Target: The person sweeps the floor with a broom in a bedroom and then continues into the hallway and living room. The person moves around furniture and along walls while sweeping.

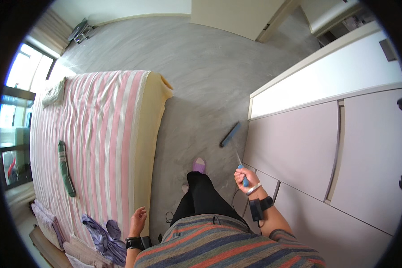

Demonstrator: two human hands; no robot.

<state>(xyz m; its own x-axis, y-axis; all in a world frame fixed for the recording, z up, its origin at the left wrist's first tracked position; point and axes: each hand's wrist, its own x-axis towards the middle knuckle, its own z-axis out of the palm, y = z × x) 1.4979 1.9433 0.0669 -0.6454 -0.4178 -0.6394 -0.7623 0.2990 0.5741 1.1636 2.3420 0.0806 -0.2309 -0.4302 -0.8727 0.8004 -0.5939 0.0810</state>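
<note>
My right hand (246, 178) grips the blue handle of a long broom. Its thin pale shaft runs away from me to a blue broom head (230, 135) with dark bristles, which is at the floor (194, 110) close to the cabinet corner. Beside the bed's near side, my left hand (138, 219) hangs with nothing in it, its fingers loosely bent and somewhat apart. One of my feet wears a purple and pink slipper (199, 166) on the grey floor; the other foot is partly hidden behind my leg.
At left is a bed (120, 134) with a pink-and-white striped cover, a green rolled bundle (66, 169) and purple cloth (105, 238). Pale cabinets (291, 144) stand close on my right. A door (234, 16) is ahead, and a folded metal-framed object (79, 31) lies by the curtain.
</note>
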